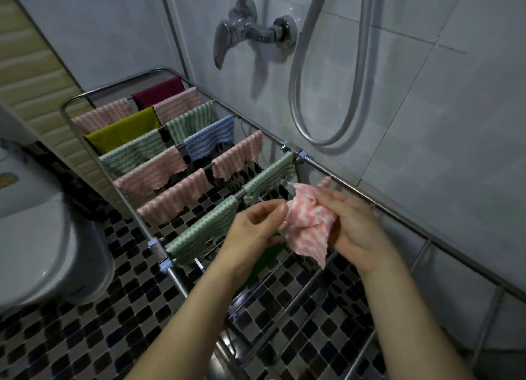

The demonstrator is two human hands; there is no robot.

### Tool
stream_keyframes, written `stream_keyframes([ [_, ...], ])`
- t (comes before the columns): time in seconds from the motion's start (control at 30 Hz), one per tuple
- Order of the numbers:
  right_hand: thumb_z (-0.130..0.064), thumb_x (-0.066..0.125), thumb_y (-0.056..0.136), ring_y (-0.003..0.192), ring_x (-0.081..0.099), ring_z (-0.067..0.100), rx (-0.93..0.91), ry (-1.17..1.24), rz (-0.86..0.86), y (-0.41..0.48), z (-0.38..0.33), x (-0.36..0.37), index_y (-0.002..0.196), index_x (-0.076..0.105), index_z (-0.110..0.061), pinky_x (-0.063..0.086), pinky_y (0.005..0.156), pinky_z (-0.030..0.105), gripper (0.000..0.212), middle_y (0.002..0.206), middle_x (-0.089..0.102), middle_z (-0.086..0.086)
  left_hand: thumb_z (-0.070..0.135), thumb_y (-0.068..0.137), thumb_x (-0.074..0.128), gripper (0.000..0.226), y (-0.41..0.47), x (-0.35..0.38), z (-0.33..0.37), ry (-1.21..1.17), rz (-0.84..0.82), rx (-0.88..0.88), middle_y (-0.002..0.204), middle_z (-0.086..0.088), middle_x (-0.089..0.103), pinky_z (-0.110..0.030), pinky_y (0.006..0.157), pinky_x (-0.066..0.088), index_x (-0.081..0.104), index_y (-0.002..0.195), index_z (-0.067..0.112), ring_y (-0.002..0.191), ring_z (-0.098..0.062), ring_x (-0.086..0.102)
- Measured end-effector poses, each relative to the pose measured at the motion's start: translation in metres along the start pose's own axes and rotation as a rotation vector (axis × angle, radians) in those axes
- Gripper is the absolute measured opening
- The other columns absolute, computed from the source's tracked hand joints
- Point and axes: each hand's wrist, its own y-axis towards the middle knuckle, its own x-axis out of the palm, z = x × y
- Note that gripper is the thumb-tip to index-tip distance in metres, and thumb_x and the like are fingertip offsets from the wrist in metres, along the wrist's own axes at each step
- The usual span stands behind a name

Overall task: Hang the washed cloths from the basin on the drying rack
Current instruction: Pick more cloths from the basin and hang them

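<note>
While both hands work above the drying rack, the right hand is curled around a crumpled pink-and-white cloth, fingers closed on its bunched upper part. Left hand half-closed, thumb and fingertips pinching the cloth's near edge. Cloth is soft, ribbed in wavy stripes, with a scalloped hem hanging loose. Rack of shiny metal tubing; its far rails carry draped pink, green, blue, olive and maroon cloths. Basin not visible.
</note>
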Motion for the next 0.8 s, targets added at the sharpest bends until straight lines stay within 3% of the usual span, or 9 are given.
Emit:
stream_keyframes([
  [0.1, -0.012, 0.059, 0.087, 0.081, 0.067, 0.026, 0.002, 0.041, -0.025, -0.024, 0.007, 0.023, 0.106, 0.066, 0.005, 0.057, 0.08, 0.043, 0.026, 0.091, 0.07, 0.02, 0.024, 0.084, 0.068, 0.025, -0.018, 0.002, 0.002, -0.061, 0.032, 0.038, 0.097, -0.008, 0.073, -0.025, 0.074, 0.056, 0.069, 0.105, 0.01, 0.085, -0.015, 0.07],
  [0.2, -0.011, 0.057, 0.087, 0.068, 0.068, 0.019, 0.001, 0.031, -0.071, -0.046, 0.011, 0.042, 0.099, 0.065, 0.004, 0.06, 0.063, 0.03, 0.021, 0.079, 0.072, 0.015, 0.022, 0.075, 0.072, 0.027, -0.036, -0.004, 0.003, -0.183, 0.033, 0.035, 0.093, -0.016, 0.072, -0.03, 0.075, 0.058, 0.07, 0.095, 0.005, 0.082, -0.023, 0.069],
  [0.27, -0.009, 0.051, 0.095, 0.048, 0.061, 0.007, 0.01, -0.04, -0.075, -0.064, 0.014, 0.052, 0.097, 0.064, 0.003, 0.049, 0.043, 0.017, 0.017, 0.062, 0.068, 0.005, 0.018, 0.078, 0.066, 0.024, -0.054, -0.011, 0.005, -0.276, -0.006, 0.039, 0.09, -0.012, 0.071, -0.026, 0.071, 0.057, 0.067, 0.095, 0.0, 0.079, -0.019, 0.068],
  [0.33, -0.01, 0.051, 0.096, 0.036, 0.05, 0.002, 0.026, -0.107, -0.063, -0.074, 0.018, 0.056, 0.095, 0.064, 0.0, 0.036, 0.032, 0.012, 0.017, 0.052, 0.061, -0.001, 0.011, 0.087, 0.059, 0.019, -0.066, -0.016, 0.006, -0.3, -0.017, 0.069, 0.093, -0.013, 0.068, -0.027, 0.075, 0.057, 0.064, 0.099, -0.003, 0.083, -0.021, 0.067],
  [0.5, -0.011, 0.059, 0.091, 0.044, 0.057, 0.008, 0.065, -0.105, -0.063, -0.101, 0.028, 0.067, 0.084, 0.07, -0.001, 0.045, 0.037, 0.015, 0.017, 0.06, 0.065, 0.006, 0.003, 0.096, 0.048, 0.015, -0.096, -0.022, 0.007, -0.242, 0.081, 0.14, 0.089, -0.012, 0.066, -0.034, 0.072, 0.054, 0.063, 0.097, 0.003, 0.079, -0.023, 0.063],
  [0.63, -0.01, 0.055, 0.092, 0.046, 0.062, 0.008, 0.122, -0.051, -0.102, -0.123, 0.034, 0.071, 0.103, 0.065, 0.006, 0.046, 0.037, 0.014, 0.022, 0.064, 0.069, 0.009, -0.006, 0.096, 0.041, 0.023, -0.11, -0.025, 0.009, -0.354, 0.029, 0.132, 0.087, -0.011, 0.065, -0.035, 0.069, 0.053, 0.062, 0.095, 0.005, 0.077, -0.023, 0.062],
  [0.73, -0.013, 0.058, 0.087, 0.042, 0.061, 0.008, 0.163, -0.028, -0.156, -0.139, 0.038, 0.071, 0.11, 0.062, 0.008, 0.044, 0.034, 0.013, 0.032, 0.061, 0.066, 0.011, -0.016, 0.081, 0.04, 0.034, -0.124, -0.029, 0.008, -0.383, -0.098, 0.097, 0.08, -0.012, 0.063, -0.036, 0.069, 0.051, 0.061, 0.073, 0.01, 0.076, -0.025, 0.061],
  [0.8, -0.012, 0.056, 0.09, 0.04, 0.057, 0.006, 0.146, -0.032, -0.166, -0.144, 0.04, 0.072, 0.109, 0.064, 0.006, 0.044, 0.034, 0.013, 0.027, 0.058, 0.063, 0.008, -0.016, 0.07, 0.038, 0.035, -0.129, -0.03, 0.007, -0.358, -0.156, 0.102, 0.074, -0.011, 0.062, -0.034, 0.064, 0.049, 0.051, 0.056, 0.013, 0.075, -0.026, 0.062],
])
